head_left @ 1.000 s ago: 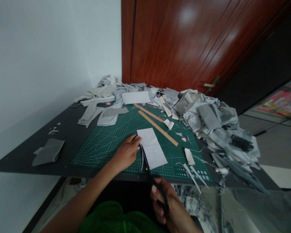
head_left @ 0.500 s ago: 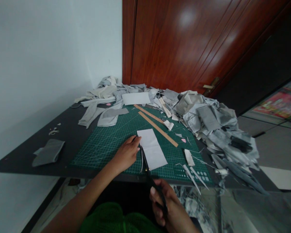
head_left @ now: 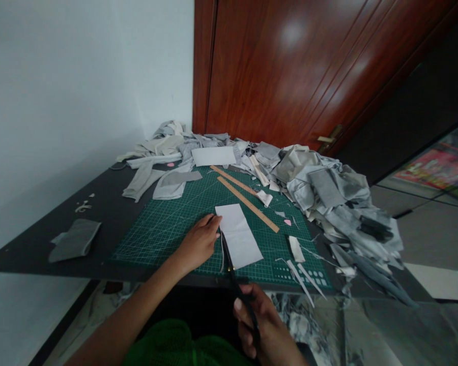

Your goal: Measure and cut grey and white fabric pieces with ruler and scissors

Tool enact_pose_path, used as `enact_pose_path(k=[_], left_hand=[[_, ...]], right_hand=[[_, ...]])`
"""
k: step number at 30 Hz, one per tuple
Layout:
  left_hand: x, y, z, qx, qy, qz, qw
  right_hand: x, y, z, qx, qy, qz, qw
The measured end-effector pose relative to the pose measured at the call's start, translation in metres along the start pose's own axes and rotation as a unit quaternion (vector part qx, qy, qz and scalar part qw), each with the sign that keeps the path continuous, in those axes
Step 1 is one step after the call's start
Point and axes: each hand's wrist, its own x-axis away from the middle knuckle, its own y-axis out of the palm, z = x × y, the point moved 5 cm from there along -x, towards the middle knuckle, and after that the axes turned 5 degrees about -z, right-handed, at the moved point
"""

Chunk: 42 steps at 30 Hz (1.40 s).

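A white rectangular piece (head_left: 240, 239), paper or pale cloth, lies on the green cutting mat (head_left: 156, 229) near its front edge. My left hand (head_left: 203, 239) pinches this piece at its upper left edge, fingers closed. My right hand (head_left: 261, 320), wrapped round the handles, grips black scissors (head_left: 236, 287). Their blades run along the left edge of the white piece, pointing toward my left fingertips. A narrow strip hangs beside the blades on the left. How far apart the blades are is hard to make out.
Two wooden rulers (head_left: 248, 204) lie beyond the white piece. Heaps of grey and white cloth scraps (head_left: 328, 188) line the back and right of the table. Thin white strips (head_left: 305, 279) lie at the front right, and folded grey cloth (head_left: 76, 240) at the left.
The view has shifted slightly. My right hand and the scissor handles have moved a little to the left; my left hand stays on the white piece.
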Motion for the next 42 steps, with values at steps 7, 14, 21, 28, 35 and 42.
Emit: enact_pose_path(k=[7, 14, 21, 28, 35, 42], left_hand=[[0.001, 0.000, -0.002, -0.001, 0.003, 0.008, 1.000], [0.002, 0.001, -0.001, -0.012, 0.003, 0.003, 1.000], [0.002, 0.002, -0.002, -0.012, 0.003, 0.001, 1.000], [0.002, 0.003, -0.003, -0.001, -0.005, 0.009, 1.000], [0.001, 0.002, -0.003, 0.005, -0.016, 0.006, 1.000], [0.002, 0.002, -0.002, 0.017, -0.013, 0.012, 1.000]], right_hand=[[-0.002, -0.001, -0.003, -0.013, 0.027, -0.020, 0.999], [-0.007, -0.001, -0.008, -0.046, 0.045, -0.005, 0.998], [-0.008, 0.005, -0.024, -0.040, 0.043, 0.009, 0.998], [-0.011, 0.005, -0.032, -0.036, 0.032, 0.007, 0.999], [-0.010, 0.007, -0.031, -0.041, 0.035, 0.008, 0.999], [-0.009, 0.008, -0.031, -0.029, 0.030, 0.008, 0.999]])
